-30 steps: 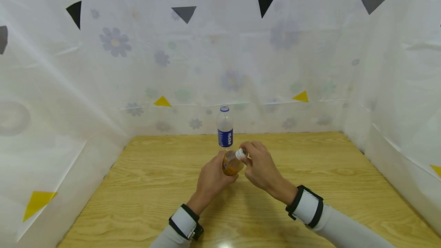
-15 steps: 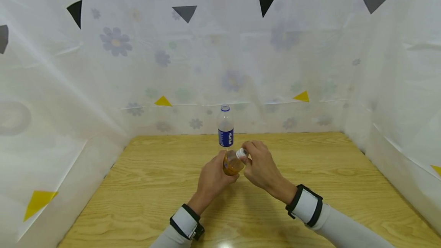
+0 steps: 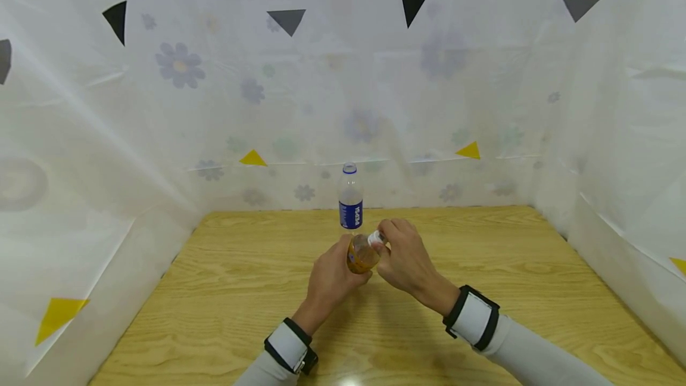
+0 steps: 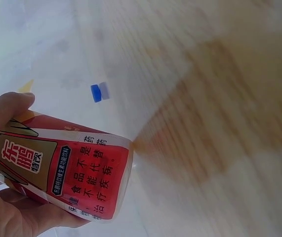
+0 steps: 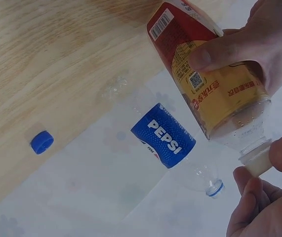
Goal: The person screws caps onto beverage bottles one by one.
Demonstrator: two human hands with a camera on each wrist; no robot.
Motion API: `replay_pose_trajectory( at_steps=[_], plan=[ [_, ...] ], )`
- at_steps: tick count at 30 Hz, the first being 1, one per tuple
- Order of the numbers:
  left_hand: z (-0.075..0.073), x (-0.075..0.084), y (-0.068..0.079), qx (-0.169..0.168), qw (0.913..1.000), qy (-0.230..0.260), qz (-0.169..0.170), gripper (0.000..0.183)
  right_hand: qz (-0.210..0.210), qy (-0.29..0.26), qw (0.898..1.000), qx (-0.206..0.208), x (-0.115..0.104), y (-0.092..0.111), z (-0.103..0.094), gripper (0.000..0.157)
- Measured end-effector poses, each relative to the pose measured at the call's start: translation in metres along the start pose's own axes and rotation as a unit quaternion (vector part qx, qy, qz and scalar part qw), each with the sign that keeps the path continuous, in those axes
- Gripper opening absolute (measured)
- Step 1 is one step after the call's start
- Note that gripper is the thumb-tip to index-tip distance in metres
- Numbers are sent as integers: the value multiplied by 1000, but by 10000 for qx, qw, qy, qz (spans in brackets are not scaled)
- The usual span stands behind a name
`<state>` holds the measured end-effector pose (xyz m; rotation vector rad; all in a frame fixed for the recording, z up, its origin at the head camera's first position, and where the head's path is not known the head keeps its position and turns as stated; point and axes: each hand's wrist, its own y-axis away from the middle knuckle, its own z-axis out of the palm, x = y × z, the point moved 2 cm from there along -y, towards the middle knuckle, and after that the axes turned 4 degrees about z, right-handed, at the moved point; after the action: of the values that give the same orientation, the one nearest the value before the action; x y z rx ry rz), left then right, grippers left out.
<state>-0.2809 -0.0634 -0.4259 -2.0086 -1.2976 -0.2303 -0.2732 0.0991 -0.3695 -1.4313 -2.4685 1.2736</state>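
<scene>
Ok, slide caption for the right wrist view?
Left hand grips a red-gold bottle, right hand pinches its white cap; Pepsi bottle and blue cap on the table.

A see-through bottle (image 3: 351, 212) with a blue Pepsi label stands on the wooden table (image 3: 225, 308). A blue cap (image 5: 42, 142) lies there too. Behind hangs a white flowery sheet (image 3: 321, 94).

A Pepsi bottle (image 3: 351, 214) blocks ahead of the left hand (image 3: 332, 271); leftward seems passable.

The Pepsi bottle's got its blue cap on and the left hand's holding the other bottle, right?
No, the blue cap is off, lying on the table, as the right wrist view shows; the left hand does hold the other bottle.
</scene>
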Motion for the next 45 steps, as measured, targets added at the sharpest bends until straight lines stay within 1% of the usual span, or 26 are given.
replay_pose_trajectory(
  at_steps=[9,16,19,27,32,34,36,38,40,42,45],
  plan=[
    [1,-1,0,-6,10000,34,-18,67,13,162,9999,1,0,-1,-2,11],
    [1,0,-1,-75,10000,16,-23,67,298,-128,9994,-157,3,0,-3,15],
    [0,0,-1,-91,10000,12,-38,67,383,-171,9989,-225,3,0,-4,15],
    [0,1,-1,-104,9999,-20,-68,67,466,-231,9982,-302,4,1,-5,12],
    [-1,1,0,-112,9999,-33,-82,67,658,-345,9962,-444,1,1,-6,11],
    [-1,0,0,-114,9999,-46,-94,67,786,-388,9944,-593,0,2,-7,19],
    [-1,0,1,-104,9999,-47,-99,67,899,-405,9919,-801,-2,2,-8,33],
    [-1,-1,1,-82,9999,-42,-89,67,911,-384,9901,-1000,-4,3,-9,47],
    [-1,-2,1,-64,9999,-22,-77,67,887,-395,9886,-1151,-5,3,-11,56],
    [-1,-2,1,-48,10000,-11,-77,66,802,-441,9883,-1220,-6,4,-12,55],
    [0,-2,0,-54,10000,-46,-69,66,632,-510,9894,-1208,-7,4,-14,47]
  ],
)
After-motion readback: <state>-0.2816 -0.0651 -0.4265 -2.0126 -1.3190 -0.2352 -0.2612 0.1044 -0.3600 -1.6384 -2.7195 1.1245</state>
